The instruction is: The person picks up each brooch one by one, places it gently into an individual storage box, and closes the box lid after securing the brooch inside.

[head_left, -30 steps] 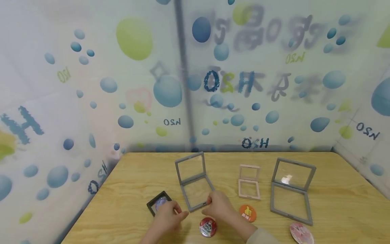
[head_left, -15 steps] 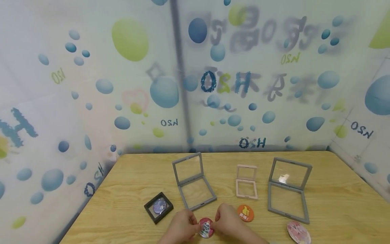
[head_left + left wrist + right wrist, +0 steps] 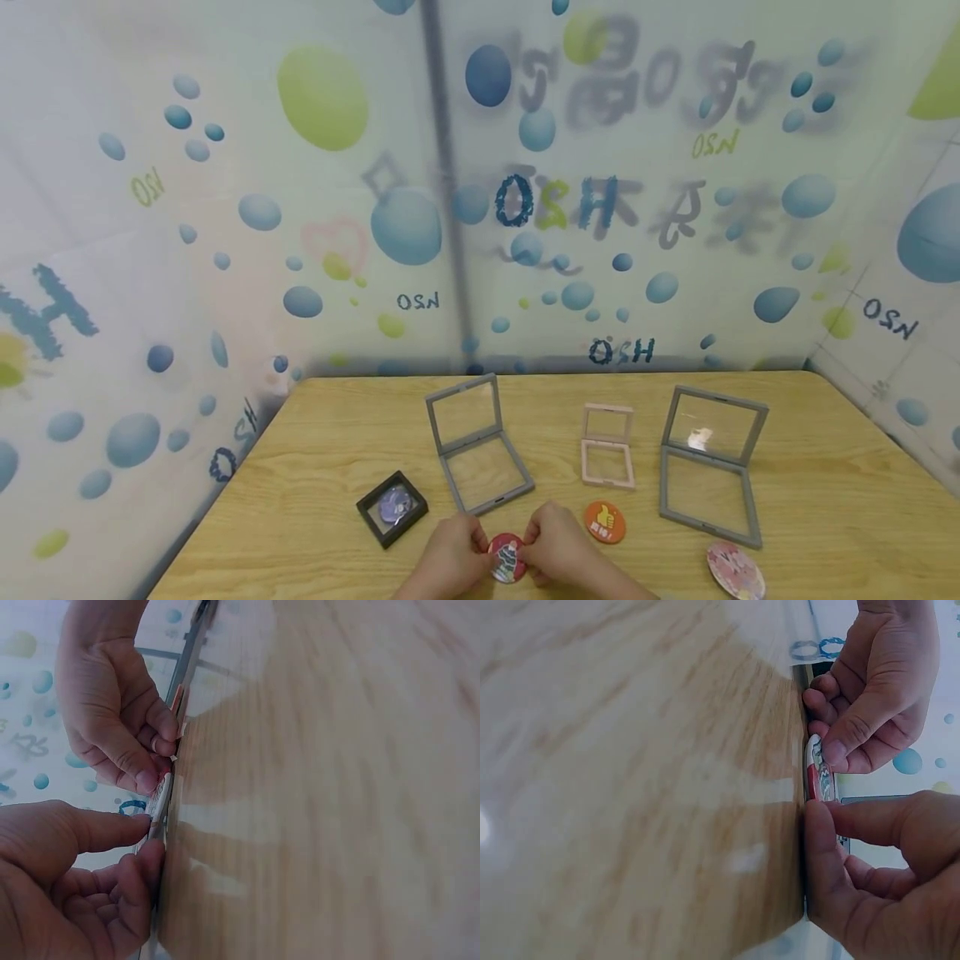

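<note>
A round red pin badge (image 3: 507, 558) with a tree picture lies low at the front of the table. My left hand (image 3: 453, 552) pinches its left edge between thumb and fingers, and my right hand (image 3: 558, 543) pinches the right edge. Seen edge-on in the right wrist view, the badge (image 3: 822, 771) is thin and close to the wooden surface. Behind the hands stands an open grey frame (image 3: 486, 504) with clear panes. An orange thumbs-up badge (image 3: 604, 522) lies just right of my right hand.
To the left sits a black frame (image 3: 367, 510) holding a purple badge (image 3: 395, 505). A small pink frame (image 3: 607, 484) and another grey frame (image 3: 705, 526) stand open toward the right. A pink badge (image 3: 736, 571) lies at the front right. A patterned curtain (image 3: 360, 333) hangs behind the table (image 3: 315, 433).
Both hands have come down from the grey frame and the black frame to the red badge and taken hold of its edges. In the last half second they have barely moved.
</note>
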Tool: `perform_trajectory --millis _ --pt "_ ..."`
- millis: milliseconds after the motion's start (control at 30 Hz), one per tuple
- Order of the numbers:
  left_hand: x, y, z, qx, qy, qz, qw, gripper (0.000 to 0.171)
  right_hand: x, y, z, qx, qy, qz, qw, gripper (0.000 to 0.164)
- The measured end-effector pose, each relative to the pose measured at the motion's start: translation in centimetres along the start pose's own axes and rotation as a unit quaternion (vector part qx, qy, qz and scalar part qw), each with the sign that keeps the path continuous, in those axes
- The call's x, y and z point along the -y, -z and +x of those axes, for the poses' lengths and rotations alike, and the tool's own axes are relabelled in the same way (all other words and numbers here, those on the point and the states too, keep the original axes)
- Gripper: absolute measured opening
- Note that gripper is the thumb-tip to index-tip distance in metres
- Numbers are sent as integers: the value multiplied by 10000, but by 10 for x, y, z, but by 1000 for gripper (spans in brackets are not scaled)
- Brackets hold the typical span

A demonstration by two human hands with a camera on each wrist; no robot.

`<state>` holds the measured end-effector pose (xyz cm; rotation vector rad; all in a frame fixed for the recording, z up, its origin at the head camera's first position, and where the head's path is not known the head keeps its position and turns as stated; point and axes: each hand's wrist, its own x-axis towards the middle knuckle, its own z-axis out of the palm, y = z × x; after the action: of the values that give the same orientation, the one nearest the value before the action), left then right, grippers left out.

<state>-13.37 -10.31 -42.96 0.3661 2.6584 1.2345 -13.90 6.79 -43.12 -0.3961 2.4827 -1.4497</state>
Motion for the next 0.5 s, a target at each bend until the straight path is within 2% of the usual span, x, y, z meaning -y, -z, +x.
perform_trajectory --millis 300,500 --pt "-4 1 1 60 -126 -21 9999 18 1 1 0 -34 -190 -30 9998 19" --pt "-3 2 1 -274 -310 -20 9991 18 -1 -2 0 -115 -279 382 9988 17"
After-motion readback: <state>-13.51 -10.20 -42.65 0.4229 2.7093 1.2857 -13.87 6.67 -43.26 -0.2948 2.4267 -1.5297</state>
